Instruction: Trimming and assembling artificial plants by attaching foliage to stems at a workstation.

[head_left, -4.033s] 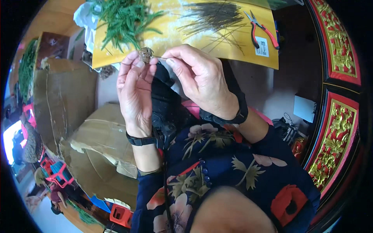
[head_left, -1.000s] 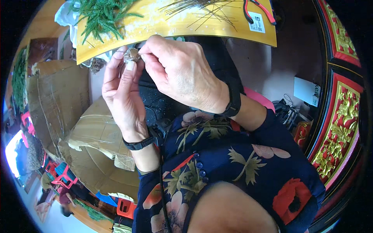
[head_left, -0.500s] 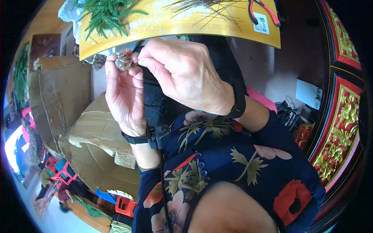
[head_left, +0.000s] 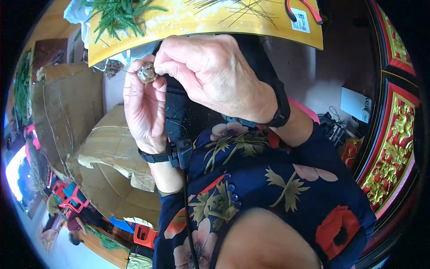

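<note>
My left hand (head_left: 145,107) is closed at the fingertips around a small pine cone (head_left: 147,73), rounded, brown and whitish, just below the table's near edge. A thin dark wire (head_left: 126,71) sticks out of the cone's left side, past my left fingertips. My right hand (head_left: 210,76) is pinched right against the cone's right side, back of the hand up. The wire's end between those fingers is mostly hidden by them.
On the yellow table (head_left: 188,27) lie green needle sprigs (head_left: 118,20), several thin brown wires (head_left: 244,13) and red-handled pliers (head_left: 309,9). An opened cardboard box (head_left: 67,112) stands at my left. Red-and-gold carved panels (head_left: 392,157) line the right side.
My right fingers have moved in against the cone, and the wire now shows on its left side. Both hands have shifted slightly; the cone has moved a little right.
</note>
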Action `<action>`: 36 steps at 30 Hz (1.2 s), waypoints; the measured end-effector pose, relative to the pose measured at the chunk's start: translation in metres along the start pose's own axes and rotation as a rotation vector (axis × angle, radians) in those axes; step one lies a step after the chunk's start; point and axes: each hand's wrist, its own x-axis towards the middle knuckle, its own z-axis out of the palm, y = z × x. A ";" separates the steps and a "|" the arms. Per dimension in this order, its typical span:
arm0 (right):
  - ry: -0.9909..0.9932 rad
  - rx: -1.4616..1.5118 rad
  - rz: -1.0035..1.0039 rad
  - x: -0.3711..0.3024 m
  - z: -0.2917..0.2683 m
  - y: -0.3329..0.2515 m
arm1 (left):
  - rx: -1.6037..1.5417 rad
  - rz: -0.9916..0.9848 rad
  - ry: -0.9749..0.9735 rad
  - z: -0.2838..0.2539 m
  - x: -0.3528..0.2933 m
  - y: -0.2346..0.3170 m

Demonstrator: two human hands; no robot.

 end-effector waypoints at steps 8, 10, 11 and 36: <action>-0.095 0.024 0.054 -0.006 -0.011 -0.003 | 0.479 0.110 -0.011 0.009 -0.007 -0.008; -0.042 0.032 0.045 -0.011 -0.011 -0.004 | 0.473 0.124 -0.004 0.012 -0.009 -0.011; -0.015 0.035 0.041 -0.013 -0.012 -0.006 | 0.471 0.142 0.011 0.013 -0.010 -0.012; 0.071 -0.137 0.074 -0.077 -0.039 -0.049 | 0.462 0.080 -0.119 0.027 -0.051 -0.038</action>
